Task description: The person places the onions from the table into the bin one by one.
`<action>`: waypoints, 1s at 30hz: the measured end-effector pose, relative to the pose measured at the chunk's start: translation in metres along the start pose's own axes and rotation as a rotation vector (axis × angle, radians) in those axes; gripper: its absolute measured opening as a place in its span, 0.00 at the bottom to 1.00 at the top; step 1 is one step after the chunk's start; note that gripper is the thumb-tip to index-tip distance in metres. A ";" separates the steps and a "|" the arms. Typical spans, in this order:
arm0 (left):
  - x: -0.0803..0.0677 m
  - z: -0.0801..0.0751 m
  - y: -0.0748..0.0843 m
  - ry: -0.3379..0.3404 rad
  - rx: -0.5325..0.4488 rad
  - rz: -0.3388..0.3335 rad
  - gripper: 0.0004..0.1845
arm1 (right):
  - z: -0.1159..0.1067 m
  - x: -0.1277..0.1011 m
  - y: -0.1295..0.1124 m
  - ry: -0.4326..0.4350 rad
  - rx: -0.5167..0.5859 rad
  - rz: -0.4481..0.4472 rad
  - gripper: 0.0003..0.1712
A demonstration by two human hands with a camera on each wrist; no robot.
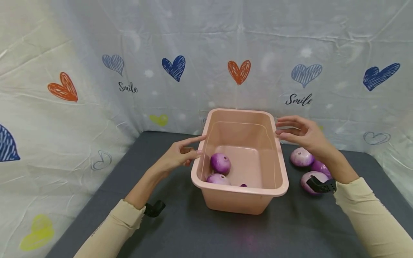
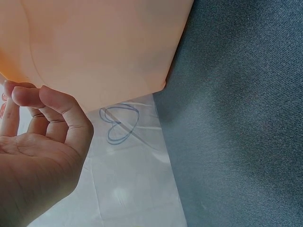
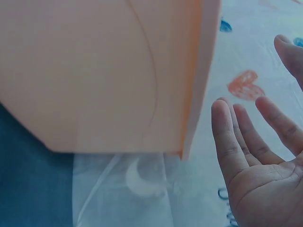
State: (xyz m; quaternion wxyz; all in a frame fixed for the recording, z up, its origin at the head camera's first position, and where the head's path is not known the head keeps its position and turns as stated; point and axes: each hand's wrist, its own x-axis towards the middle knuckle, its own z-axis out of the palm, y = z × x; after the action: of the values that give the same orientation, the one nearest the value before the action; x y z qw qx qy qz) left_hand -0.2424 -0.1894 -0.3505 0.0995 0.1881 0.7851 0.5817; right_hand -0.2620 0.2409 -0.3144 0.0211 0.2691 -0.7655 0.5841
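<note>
A pink plastic tub (image 1: 237, 204) stands on the dark tabletop, with a red onion (image 1: 221, 163) inside at its left. A paler red onion (image 1: 218, 179) lies nearer the front wall, which hides part of it. Beside it shows a small purple tip (image 1: 243, 185). My left hand (image 1: 176, 156) is at the tub's left rim, index finger stretched out and the other fingers bent; the left wrist view shows its fingertips (image 2: 52, 97) by the rim. To the right, my right hand (image 1: 301, 133) has its fingers spread next to the rim, holding nothing; the right wrist view shows a gap.
Right of the tub, under my right forearm, lie a pale red onion (image 1: 301, 157), a darker one (image 1: 321, 167) and another pale one (image 1: 313, 182). A white sheet with printed hearts (image 1: 206, 46) hangs behind and left of the dark tabletop (image 1: 180, 229).
</note>
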 end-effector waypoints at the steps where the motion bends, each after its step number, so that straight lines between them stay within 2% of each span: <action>1: 0.000 0.000 0.000 0.000 0.001 0.001 0.29 | -0.003 -0.002 0.001 0.006 -0.008 0.002 0.26; 17: 0.000 0.001 0.000 -0.005 -0.001 -0.004 0.30 | -0.049 -0.046 0.016 0.128 -0.125 0.094 0.24; 25: -0.001 0.000 -0.001 -0.005 0.003 -0.005 0.30 | -0.067 -0.070 0.035 0.135 -0.167 0.082 0.23; 30: 0.000 0.001 -0.001 -0.005 0.012 0.001 0.29 | -0.075 -0.087 0.046 0.175 -0.248 0.147 0.25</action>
State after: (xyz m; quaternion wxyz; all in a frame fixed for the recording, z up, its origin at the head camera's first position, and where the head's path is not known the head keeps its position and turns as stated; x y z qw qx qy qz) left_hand -0.2423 -0.1888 -0.3518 0.1002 0.1904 0.7884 0.5763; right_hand -0.2287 0.3504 -0.3617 0.0777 0.1558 -0.8445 0.5064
